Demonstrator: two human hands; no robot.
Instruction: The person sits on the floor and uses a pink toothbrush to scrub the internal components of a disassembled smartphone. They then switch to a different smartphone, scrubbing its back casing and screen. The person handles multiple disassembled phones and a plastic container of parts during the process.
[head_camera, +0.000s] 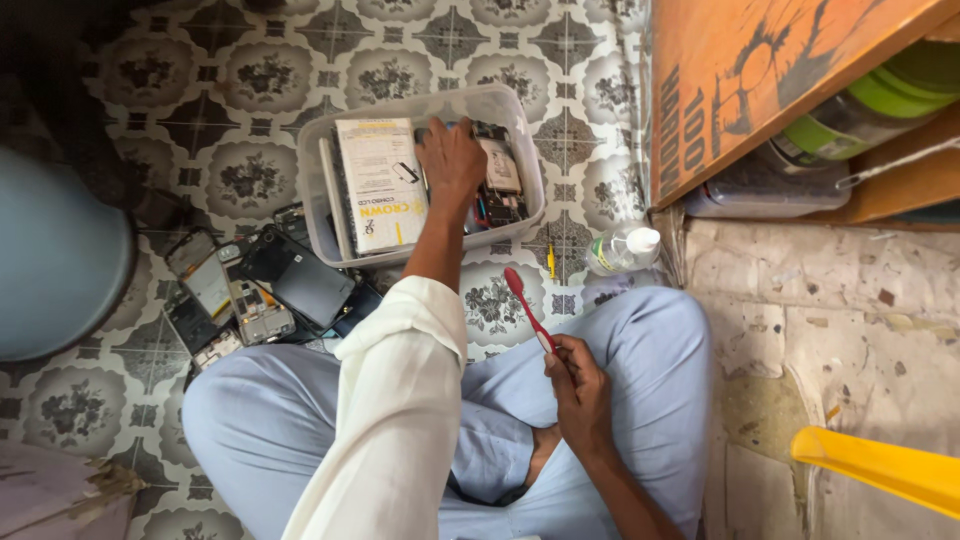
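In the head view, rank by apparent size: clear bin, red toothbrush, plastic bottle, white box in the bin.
Largest to smallest:
1. clear bin
2. white box
3. red toothbrush and plastic bottle: too alike to rank; the brush is longer, the bottle bulkier.

Dismantled phones (250, 285) lie heaped on the patterned floor (200, 90), a clear bottle (620, 248) stands by a wooden shelf (760, 70), yellow plastic (880, 468) juts in.

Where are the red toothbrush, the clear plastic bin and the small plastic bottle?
red toothbrush (527, 309): head view, middle of its handle, above the right hand.
clear plastic bin (520, 128): head view, bare right wall near the rim.
small plastic bottle (620, 248): head view, its clear body, beside the white cap.
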